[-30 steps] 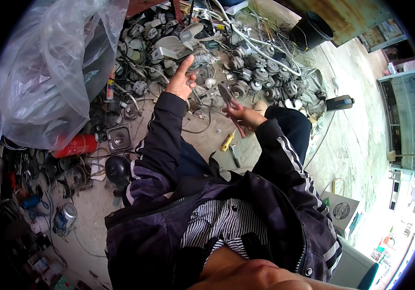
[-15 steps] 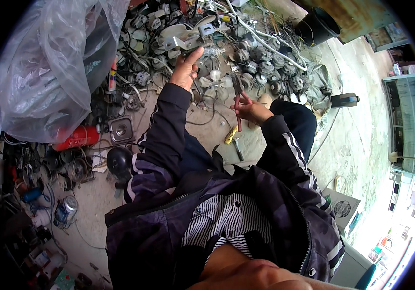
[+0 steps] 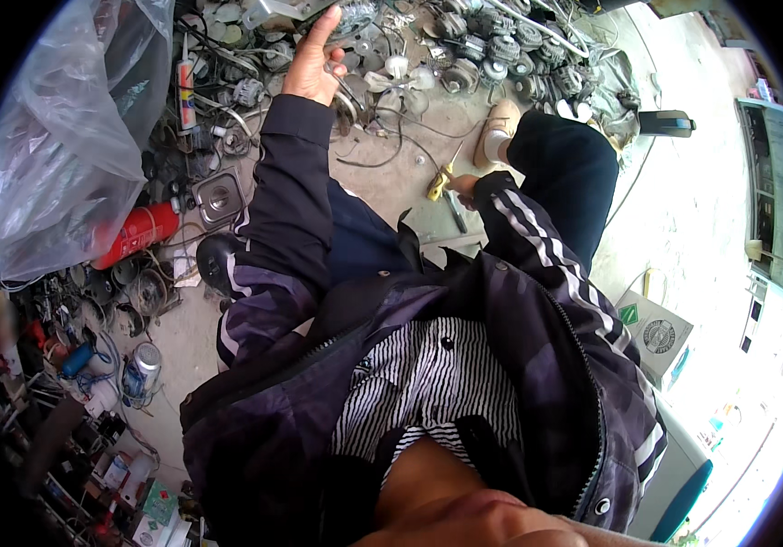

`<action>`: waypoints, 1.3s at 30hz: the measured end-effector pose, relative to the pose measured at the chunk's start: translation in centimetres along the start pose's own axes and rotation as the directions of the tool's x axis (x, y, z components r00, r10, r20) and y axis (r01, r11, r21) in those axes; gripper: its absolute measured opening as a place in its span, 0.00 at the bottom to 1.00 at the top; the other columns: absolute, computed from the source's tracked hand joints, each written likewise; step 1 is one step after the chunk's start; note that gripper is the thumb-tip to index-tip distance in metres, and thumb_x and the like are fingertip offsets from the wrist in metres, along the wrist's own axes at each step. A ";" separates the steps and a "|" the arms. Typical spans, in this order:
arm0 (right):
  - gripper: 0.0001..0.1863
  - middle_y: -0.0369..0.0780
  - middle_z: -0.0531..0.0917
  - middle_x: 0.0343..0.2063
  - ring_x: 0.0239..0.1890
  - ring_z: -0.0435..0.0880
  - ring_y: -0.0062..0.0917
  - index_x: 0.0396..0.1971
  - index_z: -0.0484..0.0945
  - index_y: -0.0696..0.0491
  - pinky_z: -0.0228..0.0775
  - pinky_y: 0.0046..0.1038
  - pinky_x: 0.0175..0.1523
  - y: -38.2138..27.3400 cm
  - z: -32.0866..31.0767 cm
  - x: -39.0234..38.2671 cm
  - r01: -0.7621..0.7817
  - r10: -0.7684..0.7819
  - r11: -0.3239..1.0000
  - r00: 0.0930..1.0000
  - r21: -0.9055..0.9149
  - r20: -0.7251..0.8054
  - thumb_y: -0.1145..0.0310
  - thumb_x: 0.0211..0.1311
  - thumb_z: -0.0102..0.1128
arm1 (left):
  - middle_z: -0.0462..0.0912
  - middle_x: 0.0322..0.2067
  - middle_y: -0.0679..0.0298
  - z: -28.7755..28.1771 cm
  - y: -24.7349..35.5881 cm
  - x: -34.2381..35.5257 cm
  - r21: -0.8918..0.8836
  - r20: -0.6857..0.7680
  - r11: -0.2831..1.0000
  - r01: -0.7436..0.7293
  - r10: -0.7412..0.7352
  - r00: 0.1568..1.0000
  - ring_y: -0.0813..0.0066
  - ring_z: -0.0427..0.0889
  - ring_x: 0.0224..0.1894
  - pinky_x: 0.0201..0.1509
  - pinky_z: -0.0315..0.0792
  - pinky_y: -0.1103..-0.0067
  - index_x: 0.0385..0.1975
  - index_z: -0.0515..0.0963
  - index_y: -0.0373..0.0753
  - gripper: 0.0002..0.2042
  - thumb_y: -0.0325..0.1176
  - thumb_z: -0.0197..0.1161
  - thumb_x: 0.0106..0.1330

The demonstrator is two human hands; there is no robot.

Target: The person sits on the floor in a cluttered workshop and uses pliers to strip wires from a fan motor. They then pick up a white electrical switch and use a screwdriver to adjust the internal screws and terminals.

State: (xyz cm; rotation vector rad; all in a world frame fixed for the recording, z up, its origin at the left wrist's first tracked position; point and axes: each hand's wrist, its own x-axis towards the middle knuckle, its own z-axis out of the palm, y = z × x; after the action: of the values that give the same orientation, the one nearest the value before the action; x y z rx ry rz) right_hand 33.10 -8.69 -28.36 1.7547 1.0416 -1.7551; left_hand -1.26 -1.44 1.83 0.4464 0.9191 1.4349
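My left hand [image 3: 312, 75] grasps a metal bracket [image 3: 284, 9], best held steady while my right hand [image 3: 466, 186], whose grip I cannot tell, is beside a yellow-handled screwdriver [image 3: 439, 187].

The right hand [image 3: 465, 188] has drawn back across the concrete floor [image 3: 430, 221], away from the motor heap's [image 3: 501, 47] edge — it now sits low beside the yellow-handled screwdriver [image 3: 439, 187]. The red-handled pliers have passed out of sight — and the beige shoe [image 3: 498, 130] shows uncovered.
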 end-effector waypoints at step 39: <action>0.16 0.25 0.64 0.18 0.20 0.61 0.11 0.26 0.68 0.45 0.54 0.18 0.25 -22.2 -7.6 -26.3 0.848 -0.777 0.346 0.499 0.402 -0.384 0.51 0.70 0.47 | 0.73 0.51 0.60 0.6 -0.1 0.4 0.254 -0.006 0.950 -0.180 0.187 0.982 0.70 0.74 0.51 0.54 0.70 0.77 0.58 0.60 0.36 0.41 0.33 0.79 0.45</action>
State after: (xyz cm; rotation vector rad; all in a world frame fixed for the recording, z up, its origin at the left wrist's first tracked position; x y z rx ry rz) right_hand 23.48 5.61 2.38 1.7709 1.8609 -2.8393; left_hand -0.82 -0.89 1.99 0.7180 1.1142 1.5009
